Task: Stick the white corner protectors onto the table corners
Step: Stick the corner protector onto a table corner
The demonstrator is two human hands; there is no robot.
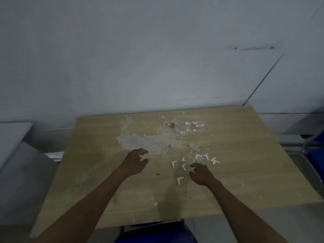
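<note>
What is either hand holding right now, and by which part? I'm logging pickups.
Nothing. The left hand and right hand hover over the table, fingers loosely curled.

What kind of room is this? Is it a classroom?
Maybe a classroom or plain office, though I can't be sure. There's a bare grey wall, a wooden table with white corner protectors on it, and blue chairs beside it.

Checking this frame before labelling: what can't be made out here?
- Head view: near table corners, cut off by the frame edge and forearms.
- Far protectors: too small and blurred to count.
- Whether the right hand touches a corner protector: unclear.
</note>
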